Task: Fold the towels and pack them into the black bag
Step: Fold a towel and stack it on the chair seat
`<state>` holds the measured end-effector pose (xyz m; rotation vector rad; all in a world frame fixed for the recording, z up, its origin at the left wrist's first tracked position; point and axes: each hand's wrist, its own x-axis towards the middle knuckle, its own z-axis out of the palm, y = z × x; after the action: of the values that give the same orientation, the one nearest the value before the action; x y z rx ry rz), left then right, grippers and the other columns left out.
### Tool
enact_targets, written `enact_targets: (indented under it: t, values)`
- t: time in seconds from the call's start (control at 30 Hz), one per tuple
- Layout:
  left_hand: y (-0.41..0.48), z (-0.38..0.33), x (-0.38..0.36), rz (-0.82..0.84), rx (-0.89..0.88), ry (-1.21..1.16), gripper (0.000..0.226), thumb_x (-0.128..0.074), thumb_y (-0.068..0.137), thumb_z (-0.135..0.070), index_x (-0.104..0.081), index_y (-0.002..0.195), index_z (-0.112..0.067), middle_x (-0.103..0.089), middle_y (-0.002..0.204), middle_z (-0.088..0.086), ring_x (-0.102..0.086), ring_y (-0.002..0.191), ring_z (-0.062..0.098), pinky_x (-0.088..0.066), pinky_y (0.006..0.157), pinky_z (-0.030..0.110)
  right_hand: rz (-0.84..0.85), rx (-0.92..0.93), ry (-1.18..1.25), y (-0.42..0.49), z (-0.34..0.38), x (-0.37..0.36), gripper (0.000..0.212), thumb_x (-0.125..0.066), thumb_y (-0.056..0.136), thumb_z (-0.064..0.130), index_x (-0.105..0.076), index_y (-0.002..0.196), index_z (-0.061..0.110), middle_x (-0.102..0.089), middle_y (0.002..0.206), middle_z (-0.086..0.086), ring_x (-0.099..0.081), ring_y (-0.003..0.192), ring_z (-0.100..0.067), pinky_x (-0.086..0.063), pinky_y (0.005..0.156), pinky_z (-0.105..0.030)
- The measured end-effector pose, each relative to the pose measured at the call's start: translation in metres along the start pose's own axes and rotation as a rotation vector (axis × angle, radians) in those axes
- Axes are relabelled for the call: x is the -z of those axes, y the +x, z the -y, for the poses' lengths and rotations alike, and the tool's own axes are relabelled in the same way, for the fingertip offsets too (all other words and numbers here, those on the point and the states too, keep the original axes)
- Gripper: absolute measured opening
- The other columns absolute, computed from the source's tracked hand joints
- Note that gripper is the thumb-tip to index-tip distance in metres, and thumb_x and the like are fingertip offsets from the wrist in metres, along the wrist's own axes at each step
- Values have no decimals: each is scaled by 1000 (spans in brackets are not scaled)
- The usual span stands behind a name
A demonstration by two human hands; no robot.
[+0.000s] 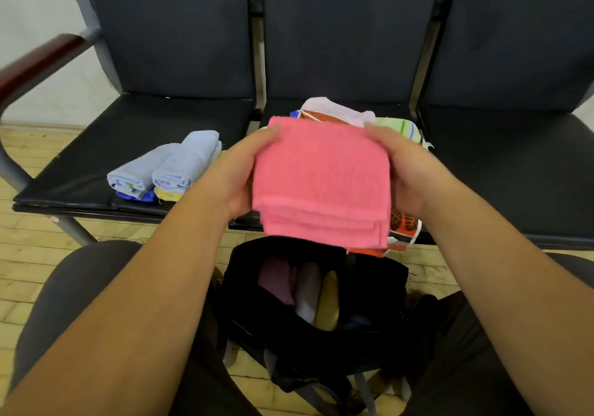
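Pink towel: folded into a thick rectangle, layered edges facing the person, held in the air level with the front edge of the middle seat and just above the bag.

Left hand: grips the towel's left edge, thumb on top near the far corner, fingers hidden beneath.

Right hand: grips the right edge likewise, thumb on top, fingers under the cloth and out of sight.

Bag: black, on the floor between the person's knees, mouth open. Three folded towels stand inside side by side: mauve, white, yellow.

Bench: black, three seats. At the front right of the left seat lie two folded pale blue towels, touching each other, resting on blue and yellow cloths. On the middle seat, a loose pile of patterned towels, partly behind the pink towel, one corner overhanging the front edge.
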<state>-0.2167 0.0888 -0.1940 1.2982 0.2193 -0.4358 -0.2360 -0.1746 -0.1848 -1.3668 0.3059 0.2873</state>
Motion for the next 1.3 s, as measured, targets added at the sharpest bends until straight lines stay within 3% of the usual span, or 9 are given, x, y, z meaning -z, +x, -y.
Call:
enact_targets:
  t: [0.1,0.27,0.5,0.63,0.8,0.9,1.03,1.23,1.3]
  values:
    - [-1,5,4,161,145,-12,50,-67,100,-45,-68,141,-16,-75,128,10,-73,113,29,-58,96,44,185,-194,-50,-1,-2,5,57,-68,95,60,-69,139,23,-73,134,-13,-71,122,-36,-57,100,-59]
    - [2,14,5,130,271,115,47,-64,100,-10,-59,146,-2,-75,119,17,-75,102,32,-62,93,49,144,-332,-92,6,-17,4,39,-61,105,15,-62,143,9,-68,141,-20,-72,119,-38,-62,94,-58]
    - [2,-1,17,286,-12,9,50,-60,102,-3,-60,148,-24,-65,146,16,-65,124,35,-57,99,50,155,-61,146,5,-7,2,50,-43,101,-9,-65,135,21,-75,130,-15,-74,117,-34,-66,84,-48]
    - [1,-8,20,359,-92,-50,54,-50,101,2,-56,151,-19,-60,150,19,-62,119,38,-65,78,45,46,-56,305,14,-8,4,52,-39,97,-6,-61,142,9,-66,139,-25,-72,120,-38,-64,87,-50]
    - [-3,-7,20,247,-35,-113,36,-36,97,-10,-71,101,-10,-67,104,10,-62,77,23,-58,64,38,-24,-46,466,13,-10,5,51,-44,97,4,-60,145,4,-63,144,-26,-70,123,-42,-59,97,-61]
    - [2,-4,21,175,17,-69,29,-49,102,-32,-69,91,-15,-60,95,5,-58,71,20,-53,65,35,-7,-49,467,11,-7,5,32,-53,90,14,-69,115,2,-64,144,-19,-66,126,-39,-55,101,-63]
    - [10,5,19,113,10,21,28,-79,87,-15,-69,112,-11,-73,107,9,-72,90,22,-62,75,38,121,-11,234,13,-10,-2,39,-65,96,9,-69,135,9,-67,139,-17,-67,129,-39,-59,103,-54]
    - [4,4,18,117,170,58,53,-78,84,1,-66,135,-2,-74,129,14,-75,112,27,-65,90,39,112,-120,110,19,-21,-9,41,-59,97,0,-62,137,-5,-69,127,-24,-73,113,-34,-64,93,-45]
    - [1,3,22,128,178,89,48,-74,89,3,-65,136,-5,-74,128,15,-76,110,28,-66,85,41,106,-143,82,22,-22,-9,45,-58,98,1,-58,143,1,-65,137,-24,-70,121,-39,-63,94,-56]
